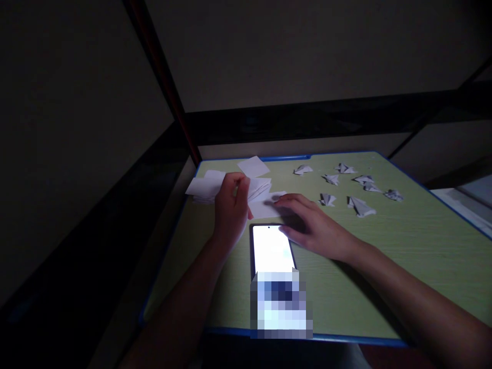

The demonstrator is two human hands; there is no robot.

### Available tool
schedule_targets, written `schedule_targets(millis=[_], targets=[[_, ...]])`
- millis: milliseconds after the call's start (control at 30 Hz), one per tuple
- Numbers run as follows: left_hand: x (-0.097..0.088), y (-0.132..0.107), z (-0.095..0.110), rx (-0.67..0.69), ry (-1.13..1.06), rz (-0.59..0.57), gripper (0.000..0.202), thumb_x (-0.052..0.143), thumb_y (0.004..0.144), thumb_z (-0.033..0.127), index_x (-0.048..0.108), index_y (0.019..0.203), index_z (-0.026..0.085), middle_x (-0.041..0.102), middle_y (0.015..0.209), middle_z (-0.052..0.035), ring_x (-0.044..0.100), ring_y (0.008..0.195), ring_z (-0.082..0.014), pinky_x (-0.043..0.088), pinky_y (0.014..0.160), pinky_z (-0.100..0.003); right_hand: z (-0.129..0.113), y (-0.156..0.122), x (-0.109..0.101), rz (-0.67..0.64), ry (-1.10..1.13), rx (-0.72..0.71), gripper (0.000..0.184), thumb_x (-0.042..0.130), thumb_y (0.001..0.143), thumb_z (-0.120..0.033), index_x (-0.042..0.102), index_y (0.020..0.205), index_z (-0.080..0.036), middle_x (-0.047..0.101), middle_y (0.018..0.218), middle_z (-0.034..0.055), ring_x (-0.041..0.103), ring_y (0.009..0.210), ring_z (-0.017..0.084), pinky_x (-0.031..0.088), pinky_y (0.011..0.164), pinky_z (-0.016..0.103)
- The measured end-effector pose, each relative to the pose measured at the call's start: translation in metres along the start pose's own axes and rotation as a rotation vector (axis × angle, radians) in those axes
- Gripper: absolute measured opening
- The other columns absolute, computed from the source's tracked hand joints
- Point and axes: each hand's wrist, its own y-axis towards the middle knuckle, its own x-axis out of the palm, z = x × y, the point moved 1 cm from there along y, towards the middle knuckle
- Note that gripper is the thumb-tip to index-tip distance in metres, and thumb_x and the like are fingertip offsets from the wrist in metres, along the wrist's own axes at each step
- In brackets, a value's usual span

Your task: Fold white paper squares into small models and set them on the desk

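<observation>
A white paper sheet lies on the table between my hands, just beyond a phone. My left hand is at the sheet's left end, in front of the paper stack. Its fingers are curled inward, and whatever they may hold is hidden. My right hand hovers low over the sheet's right end, thumb and fingers apart, fingertips near the paper's edge. Its thumb reaches the upper right corner of the lit phone. The phone's lower part is blurred out.
A stack of white papers sits at the back left, with a loose square sheet behind it. Several small folded paper pieces are spread over the right half of the green table. Dark walls stand behind and to the left.
</observation>
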Motion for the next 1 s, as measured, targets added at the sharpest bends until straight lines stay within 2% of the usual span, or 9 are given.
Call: schedule_targets(millis=[167,267,433,533,700,833,1000], targets=[[0.000,-0.001,0.000,-0.066,0.009,-0.017,0.014,0.050,0.092,0.031,0.051,0.085,0.019,0.052,0.068,0.0053,0.041,0.029,-0.0007,0.025,0.025,-0.013,-0.008,-0.003,0.004,-0.077,-0.007,-0.038,0.061,0.065,0.080,-0.040,0.044,0.134,-0.023,0.045,0.137,0.0116,0.042,0.129,0.027,0.034,0.107,0.047],[-0.001,-0.001,0.002,-0.066,0.015,-0.015,0.015,0.051,0.091,0.032,0.052,0.085,0.018,0.053,0.070,0.0048,0.041,0.031,-0.0006,0.026,0.026,-0.013,-0.008,-0.005,0.005,-0.111,-0.044,-0.073,0.068,0.067,0.078,-0.042,0.041,0.137,-0.023,0.042,0.141,0.0126,0.038,0.132,0.029,0.032,0.108,0.049],[0.001,-0.001,0.002,-0.086,0.013,-0.045,0.014,0.051,0.090,0.031,0.052,0.085,0.018,0.054,0.072,0.0040,0.042,0.035,-0.0016,0.028,0.029,-0.013,0.002,-0.003,0.001,-0.028,-0.049,-0.015,0.054,0.062,0.081,-0.030,0.046,0.132,-0.019,0.050,0.132,0.0136,0.046,0.124,0.027,0.036,0.105,0.047],[0.002,-0.002,-0.001,-0.072,0.088,-0.025,0.012,0.051,0.089,0.028,0.052,0.081,0.019,0.055,0.068,0.0029,0.049,0.047,-0.0060,0.033,0.036,-0.014,0.003,-0.002,0.001,-0.015,-0.014,-0.001,0.051,0.060,0.083,-0.030,0.046,0.131,-0.018,0.052,0.129,0.0136,0.048,0.121,0.026,0.037,0.104,0.045],[0.001,-0.001,-0.008,0.021,0.208,0.044,0.013,0.049,0.089,0.024,0.051,0.077,0.019,0.055,0.067,0.0014,0.057,0.065,-0.0118,0.041,0.050,-0.019,-0.011,-0.005,0.006,-0.120,-0.003,-0.065,0.060,0.062,0.082,-0.040,0.043,0.135,-0.018,0.045,0.138,0.0148,0.040,0.130,0.027,0.036,0.106,0.046],[0.000,0.001,-0.009,0.057,0.228,0.045,0.012,0.048,0.089,0.024,0.050,0.079,0.020,0.055,0.070,0.0004,0.056,0.067,-0.0125,0.042,0.052,-0.020,-0.023,-0.009,0.005,-0.179,-0.033,-0.109,0.071,0.061,0.081,-0.046,0.036,0.141,-0.018,0.038,0.145,0.0162,0.032,0.136,0.030,0.031,0.108,0.051],[0.000,0.000,-0.010,0.024,0.229,0.041,0.011,0.046,0.091,0.025,0.049,0.082,0.020,0.054,0.070,0.0013,0.054,0.061,-0.0106,0.039,0.048,-0.019,-0.033,-0.016,0.001,-0.277,-0.066,-0.155,0.092,0.066,0.072,-0.057,0.028,0.147,-0.021,0.023,0.154,0.0158,0.022,0.140,0.034,0.028,0.109,0.054]])
